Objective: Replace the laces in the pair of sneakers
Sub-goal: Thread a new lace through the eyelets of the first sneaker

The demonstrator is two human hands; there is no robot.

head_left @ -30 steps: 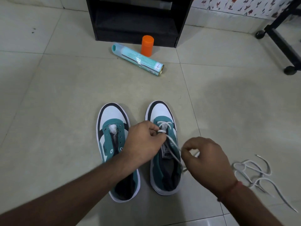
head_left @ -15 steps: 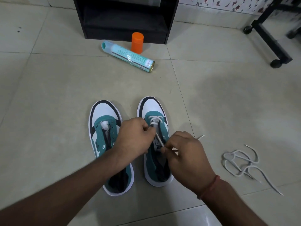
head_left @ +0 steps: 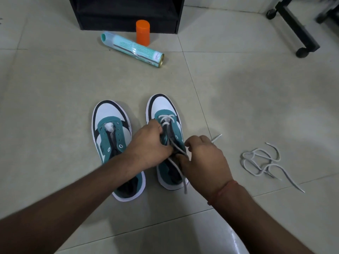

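Observation:
Two teal, white and black sneakers stand side by side on the tiled floor. The left sneaker (head_left: 111,125) has bare eyelets. The right sneaker (head_left: 163,107) carries a white lace (head_left: 166,119) crossed through its front eyelets. My left hand (head_left: 148,145) grips the left eyelet flap of the right sneaker. My right hand (head_left: 203,160) pinches the lace over the shoe's opening; one lace end hangs down past the heel, the other tip pokes out to the right behind my knuckles. A second white lace (head_left: 262,162) lies loose in a tangle on the floor to the right.
A teal spray can (head_left: 132,48) lies on its side beyond the shoes, with an orange cap (head_left: 142,32) standing behind it. A black cabinet (head_left: 126,13) stands at the back. A black wheeled frame (head_left: 300,33) is at the top right.
My right hand moved in from the right to the sneaker's opening, bringing the lace with it. My left hand stayed on the right sneaker's flap. The camera shifted closer.

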